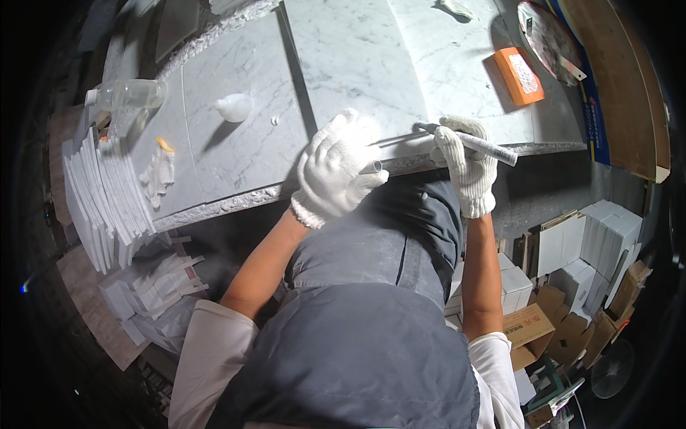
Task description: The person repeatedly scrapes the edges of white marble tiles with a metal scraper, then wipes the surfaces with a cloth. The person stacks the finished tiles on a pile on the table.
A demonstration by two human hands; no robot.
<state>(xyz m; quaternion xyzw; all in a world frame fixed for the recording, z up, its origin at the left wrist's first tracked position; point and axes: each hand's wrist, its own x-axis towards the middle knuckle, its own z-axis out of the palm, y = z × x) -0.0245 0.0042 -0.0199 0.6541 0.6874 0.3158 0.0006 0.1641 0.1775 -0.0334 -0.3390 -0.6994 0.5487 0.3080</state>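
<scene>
crosswise, marker (477, 145) through right hand (466, 166) grip

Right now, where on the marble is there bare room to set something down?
Bare marble lies between the white blob and the left hand, and on the slab between the right hand and the orange block. The left edge is crowded by the stacked tiles and the bottle.

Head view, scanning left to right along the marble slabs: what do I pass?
Stack of white tiles → clear plastic bottle → crumpled glove → small white bottle → left hand pressing the slab edge → right hand holding a marker → orange block.
</scene>
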